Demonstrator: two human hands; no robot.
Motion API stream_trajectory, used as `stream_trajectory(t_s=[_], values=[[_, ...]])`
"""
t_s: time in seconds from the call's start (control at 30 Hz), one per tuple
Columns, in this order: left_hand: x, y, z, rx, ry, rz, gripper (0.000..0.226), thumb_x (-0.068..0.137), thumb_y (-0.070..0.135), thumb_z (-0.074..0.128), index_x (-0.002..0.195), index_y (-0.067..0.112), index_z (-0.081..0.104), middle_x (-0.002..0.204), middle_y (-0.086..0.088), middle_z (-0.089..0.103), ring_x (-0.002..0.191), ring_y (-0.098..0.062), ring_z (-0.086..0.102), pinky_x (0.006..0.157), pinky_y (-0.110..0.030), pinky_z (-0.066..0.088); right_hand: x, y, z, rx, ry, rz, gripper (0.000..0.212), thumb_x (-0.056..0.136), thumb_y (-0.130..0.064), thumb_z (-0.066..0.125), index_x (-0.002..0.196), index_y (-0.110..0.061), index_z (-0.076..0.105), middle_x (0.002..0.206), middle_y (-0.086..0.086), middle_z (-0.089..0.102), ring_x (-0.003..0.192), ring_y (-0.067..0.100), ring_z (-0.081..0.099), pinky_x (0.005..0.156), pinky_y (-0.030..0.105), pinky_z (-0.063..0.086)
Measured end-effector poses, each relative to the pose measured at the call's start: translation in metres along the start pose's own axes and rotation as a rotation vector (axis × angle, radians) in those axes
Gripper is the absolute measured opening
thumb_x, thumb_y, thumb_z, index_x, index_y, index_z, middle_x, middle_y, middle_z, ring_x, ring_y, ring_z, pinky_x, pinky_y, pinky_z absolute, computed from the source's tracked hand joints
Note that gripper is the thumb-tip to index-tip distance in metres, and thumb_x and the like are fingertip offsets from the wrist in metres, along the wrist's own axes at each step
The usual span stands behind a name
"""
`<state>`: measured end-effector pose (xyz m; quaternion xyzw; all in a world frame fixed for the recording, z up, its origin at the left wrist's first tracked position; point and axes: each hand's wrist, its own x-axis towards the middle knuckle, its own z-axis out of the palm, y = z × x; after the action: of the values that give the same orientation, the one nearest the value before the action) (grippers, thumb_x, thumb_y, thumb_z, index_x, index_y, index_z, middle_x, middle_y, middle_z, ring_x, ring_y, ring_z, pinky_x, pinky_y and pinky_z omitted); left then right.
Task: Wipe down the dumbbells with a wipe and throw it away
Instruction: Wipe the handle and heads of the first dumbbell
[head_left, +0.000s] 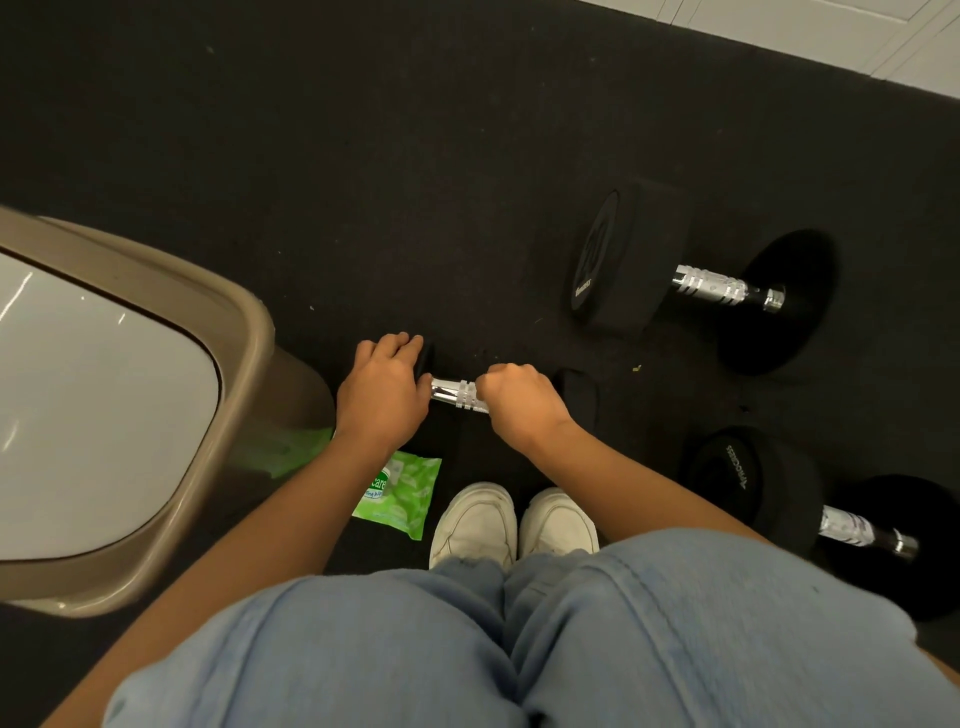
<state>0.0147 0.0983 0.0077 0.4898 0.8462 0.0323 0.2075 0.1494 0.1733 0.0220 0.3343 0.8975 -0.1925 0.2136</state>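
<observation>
Right hand (519, 400) seemingly fisted on dumbbell (457, 392)

**Dumbbells, Wipe Pack and Bin: Position and State**

Three dumbbells lie on the black floor, each with black round heads and a chrome knurled handle. The near dumbbell (457, 392) lies crosswise just ahead of the shoes, its heads largely hidden. The far dumbbell (711, 283) lies at upper right. The side dumbbell (841, 525) lies at lower right. A green wipe pack (402, 493) lies flat beside the tan trash bin (244, 332). No loose wipe can be made out.
</observation>
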Motion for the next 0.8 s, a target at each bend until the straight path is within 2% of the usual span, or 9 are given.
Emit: stream_trajectory(t_s=[0.23,0.43,0.6,0.8], values=[[-0.0004,-0.0008,0.0010,-0.012,0.005,-0.003,0.053,0.094,0.031,0.051,0.143,0.019,0.036,0.145,0.001,0.039,0.130,-0.020,0.032,0.094,-0.036,0.043,-0.0088,0.0058,-0.0086,0.002,-0.047,0.199,0.031,0.085,0.004,0.058,0.115,-0.003,0.056,0.111,0.015,0.060,0.102,0.030,0.060,0.076,0.033,0.047],[-0.0011,-0.0005,0.0013,-0.013,-0.001,-0.008,0.053,0.094,0.030,0.050,0.144,0.019,0.035,0.146,0.001,0.038,0.130,-0.020,0.032,0.095,-0.036,0.043,-0.0095,0.0074,-0.0079,-0.013,-0.075,0.152,0.033,0.085,0.005,0.057,0.117,-0.003,0.054,0.114,0.015,0.060,0.104,0.031,0.060,0.079,0.034,0.048],[-0.0016,0.0009,0.0019,-0.001,0.000,-0.009,0.053,0.095,0.030,0.050,0.144,0.019,0.034,0.146,0.001,0.037,0.131,-0.020,0.031,0.096,-0.036,0.043,-0.0066,0.0088,-0.0069,0.024,-0.040,0.105,0.031,0.085,0.005,0.058,0.115,-0.003,0.054,0.113,0.015,0.059,0.102,0.032,0.059,0.074,0.033,0.045],[-0.0017,-0.0008,0.0023,-0.009,0.006,-0.003,0.053,0.095,0.031,0.050,0.144,0.019,0.034,0.146,0.001,0.037,0.131,-0.020,0.032,0.095,-0.035,0.043,-0.0083,0.0096,-0.0041,0.053,-0.036,0.189,0.030,0.085,0.005,0.057,0.115,0.000,0.053,0.112,0.018,0.060,0.102,0.033,0.060,0.077,0.034,0.048]])
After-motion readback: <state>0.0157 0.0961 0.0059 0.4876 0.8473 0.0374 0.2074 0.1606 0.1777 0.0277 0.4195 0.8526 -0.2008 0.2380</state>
